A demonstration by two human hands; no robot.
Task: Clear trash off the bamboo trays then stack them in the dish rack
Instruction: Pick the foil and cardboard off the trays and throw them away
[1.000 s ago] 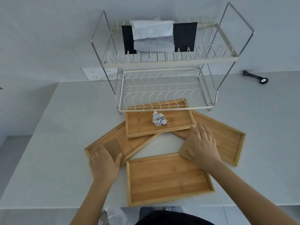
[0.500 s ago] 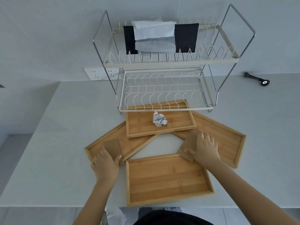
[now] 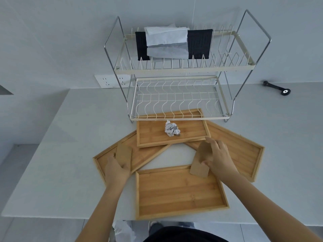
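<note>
Gripping brown cardboard scraps: my right hand (image 3: 219, 158) pinches one (image 3: 201, 160) over the near tray (image 3: 180, 193); left hand (image 3: 116, 169) clasps another (image 3: 123, 155) on the left tray (image 3: 104, 158).

My one camera sits on my head, looking forward and steeply down from close over the tabletop (image 3: 52, 154). The dish rack (image 3: 178, 95) fills the upper centre of the frame, and my forearms enter from the bottom edge.
</note>
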